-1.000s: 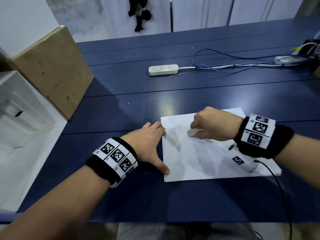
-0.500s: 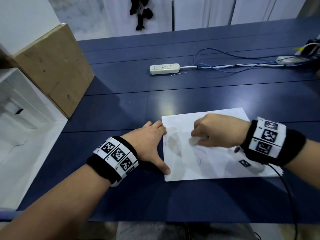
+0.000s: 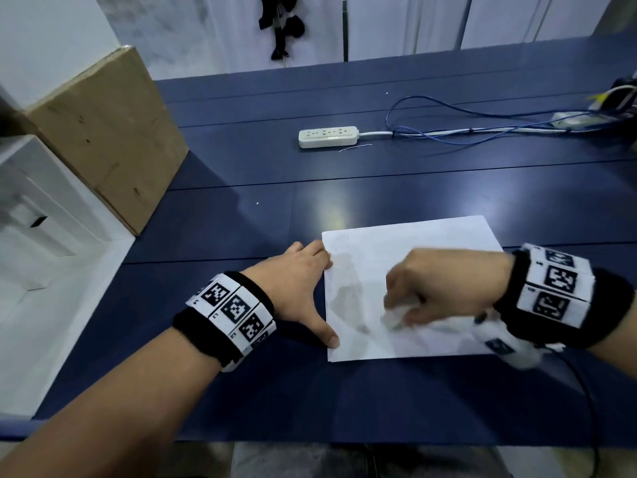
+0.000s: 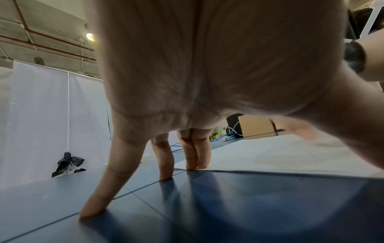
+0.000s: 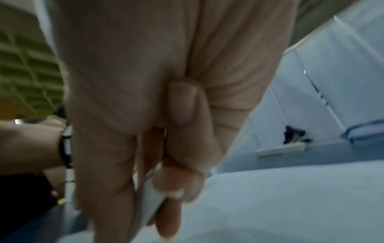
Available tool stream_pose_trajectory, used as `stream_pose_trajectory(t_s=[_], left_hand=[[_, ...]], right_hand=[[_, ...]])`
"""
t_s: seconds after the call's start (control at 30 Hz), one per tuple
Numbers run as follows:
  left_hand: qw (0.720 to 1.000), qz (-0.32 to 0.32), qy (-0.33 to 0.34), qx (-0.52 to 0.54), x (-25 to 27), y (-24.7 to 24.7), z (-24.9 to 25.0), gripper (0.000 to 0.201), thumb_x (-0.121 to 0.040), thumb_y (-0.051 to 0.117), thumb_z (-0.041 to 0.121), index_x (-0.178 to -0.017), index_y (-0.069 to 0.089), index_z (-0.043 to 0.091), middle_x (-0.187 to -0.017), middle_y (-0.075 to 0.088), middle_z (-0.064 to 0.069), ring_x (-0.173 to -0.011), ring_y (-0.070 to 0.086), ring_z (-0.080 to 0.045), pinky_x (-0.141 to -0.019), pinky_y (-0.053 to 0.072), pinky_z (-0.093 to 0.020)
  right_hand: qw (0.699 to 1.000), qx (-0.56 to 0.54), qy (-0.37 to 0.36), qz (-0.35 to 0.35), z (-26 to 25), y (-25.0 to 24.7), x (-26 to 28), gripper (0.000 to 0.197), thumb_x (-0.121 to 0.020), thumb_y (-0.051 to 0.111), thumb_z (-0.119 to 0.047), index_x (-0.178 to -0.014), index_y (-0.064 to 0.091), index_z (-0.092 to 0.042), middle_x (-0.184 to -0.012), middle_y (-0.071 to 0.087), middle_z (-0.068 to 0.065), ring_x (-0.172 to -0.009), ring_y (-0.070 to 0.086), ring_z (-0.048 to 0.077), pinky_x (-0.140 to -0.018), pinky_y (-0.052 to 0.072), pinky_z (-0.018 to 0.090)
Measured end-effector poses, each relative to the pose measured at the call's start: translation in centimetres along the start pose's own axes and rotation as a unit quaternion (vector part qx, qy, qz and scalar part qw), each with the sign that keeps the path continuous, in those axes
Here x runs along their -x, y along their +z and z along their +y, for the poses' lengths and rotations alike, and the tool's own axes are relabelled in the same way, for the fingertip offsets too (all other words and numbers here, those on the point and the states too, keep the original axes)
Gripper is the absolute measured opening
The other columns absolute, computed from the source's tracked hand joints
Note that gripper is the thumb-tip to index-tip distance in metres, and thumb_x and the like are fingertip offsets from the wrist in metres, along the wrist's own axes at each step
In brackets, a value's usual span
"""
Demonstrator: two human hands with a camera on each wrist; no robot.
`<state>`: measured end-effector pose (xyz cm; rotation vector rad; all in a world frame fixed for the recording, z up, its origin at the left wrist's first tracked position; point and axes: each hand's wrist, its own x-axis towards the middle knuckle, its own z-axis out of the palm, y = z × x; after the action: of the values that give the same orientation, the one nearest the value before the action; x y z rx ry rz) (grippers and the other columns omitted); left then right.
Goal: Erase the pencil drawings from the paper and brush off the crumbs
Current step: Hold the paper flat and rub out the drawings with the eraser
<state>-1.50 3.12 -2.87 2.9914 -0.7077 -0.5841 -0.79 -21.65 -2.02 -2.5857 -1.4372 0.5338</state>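
A white sheet of paper [image 3: 406, 250] with faint grey pencil smudges lies on the dark blue table [image 3: 344, 401]. My left hand [image 3: 303, 281] rests spread beside the sheet's left edge, with the thumb and two fingertips [image 4: 197, 162] pressing on that edge. My right hand [image 3: 431, 288] is blurred over the lower middle of the sheet and pinches a white eraser [image 3: 391, 319] against the paper. In the right wrist view the eraser [image 5: 149, 202] shows between thumb and fingers.
A white power strip [image 3: 327, 136] with blue and white cables [image 3: 482, 132] lies further back. A cardboard box [image 3: 103, 139] and a white box [image 3: 41, 236] stand at the left. A black cable [image 3: 586, 408] trails from my right wrist.
My right hand has slid with the eraser from the upper middle of the sheet down towards its near edge. The left hand has stayed in place on the paper's edge.
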Motion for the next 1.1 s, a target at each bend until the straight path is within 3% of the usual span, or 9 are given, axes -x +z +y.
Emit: stream_pose_trajectory(t_s=[0.1,0.3,0.47,0.53,0.6,0.67,0.73,0.9,1.1], left_hand=[[1.0,0.0,0.0,-0.003,-0.1,0.0,0.0,0.123,-0.036,0.075,0.085,-0.135,0.041,0.02,-0.11,0.03,0.02,-0.104,0.035,-0.01,-0.088,0.049,-0.034],[1.0,-0.005,0.0,-0.003,-0.1,0.0,0.0,0.125,-0.035,0.073,0.087,-0.135,0.041,0.02,-0.114,0.032,0.019,-0.105,0.035,-0.011,-0.092,0.05,-0.038],[1.0,-0.004,0.0,0.001,-0.2,-0.1,0.0,0.122,-0.036,0.075,0.084,-0.134,0.04,0.021,-0.11,0.03,0.02,-0.103,0.035,-0.011,-0.09,0.05,-0.037],[1.0,-0.006,0.002,0.0,-0.2,0.0,0.0,0.124,-0.036,0.075,0.085,-0.135,0.04,0.02,-0.111,0.031,0.019,-0.103,0.035,-0.011,-0.09,0.05,-0.037],[1.0,-0.007,0.001,-0.003,-0.1,-0.1,0.0,0.126,-0.036,0.074,0.086,-0.136,0.04,0.019,-0.113,0.032,0.019,-0.104,0.036,-0.011,-0.091,0.05,-0.038],[1.0,-0.008,0.002,-0.004,-0.1,-0.1,0.1,0.127,-0.036,0.073,0.086,-0.138,0.039,0.019,-0.115,0.032,0.018,-0.105,0.035,-0.011,-0.092,0.05,-0.038],[1.0,-0.008,0.001,-0.003,0.0,-0.2,0.0,0.128,-0.036,0.074,0.086,-0.139,0.038,0.019,-0.115,0.032,0.019,-0.106,0.035,-0.011,-0.092,0.05,-0.037],[1.0,-0.009,0.001,-0.005,-0.2,-0.1,0.0,0.13,-0.035,0.073,0.086,-0.14,0.038,0.018,-0.109,0.026,0.021,-0.104,0.034,-0.01,-0.093,0.05,-0.038],[1.0,-0.013,0.003,-0.004,-0.1,-0.1,0.1,0.128,-0.036,0.074,0.086,-0.139,0.038,0.019,-0.116,0.031,0.018,-0.107,0.034,-0.011,-0.095,0.049,-0.037]], right_hand=[[0.997,-0.03,-0.005,-0.066,-0.8,0.3,0.3,0.022,-0.086,0.067,-0.039,-0.104,0.072,-0.026,-0.091,0.064,-0.007,-0.068,0.048,-0.006,-0.063,0.035,0.007],[0.991,0.092,0.078,0.065,2.2,-0.4,-1.5,0.033,-0.091,0.053,-0.045,-0.079,0.065,-0.017,-0.076,0.062,0.002,-0.069,0.053,0.021,-0.068,0.048,0.038],[0.997,-0.01,0.012,-0.075,-1.0,0.2,0.7,0.021,-0.084,0.062,-0.04,-0.098,0.071,-0.027,-0.089,0.062,-0.008,-0.07,0.049,-0.001,-0.066,0.04,0.016],[0.998,-0.009,0.022,-0.058,-0.5,0.1,0.4,0.017,-0.085,0.066,-0.037,-0.099,0.072,-0.028,-0.087,0.063,-0.008,-0.069,0.048,0.001,-0.064,0.037,0.012],[0.998,0.03,0.056,0.011,1.1,-0.3,-0.9,0.017,-0.087,0.064,-0.038,-0.092,0.071,-0.023,-0.081,0.064,-0.004,-0.068,0.051,0.01,-0.065,0.044,0.018],[0.99,0.07,0.105,0.069,2.5,-0.5,-1.5,0.025,-0.089,0.058,-0.041,-0.083,0.067,-0.018,-0.074,0.062,0.002,-0.069,0.053,0.022,-0.067,0.051,0.037],[0.988,0.08,0.098,0.088,2.6,-0.2,-1.3,0.03,-0.09,0.055,-0.041,-0.076,0.063,-0.016,-0.073,0.06,0.003,-0.066,0.05,0.022,-0.066,0.05,0.038],[0.996,0.011,-0.003,-0.084,-1.5,0.1,0.7,0.019,-0.088,0.063,-0.038,-0.095,0.069,-0.022,-0.086,0.06,-0.006,-0.071,0.042,0.006,-0.065,0.034,0.019],[0.99,0.087,0.091,0.056,3.0,-1.3,-1.5,0.043,-0.079,0.04,-0.052,-0.075,0.063,-0.016,-0.073,0.06,0.002,-0.072,0.055,0.027,-0.066,0.051,0.044]])
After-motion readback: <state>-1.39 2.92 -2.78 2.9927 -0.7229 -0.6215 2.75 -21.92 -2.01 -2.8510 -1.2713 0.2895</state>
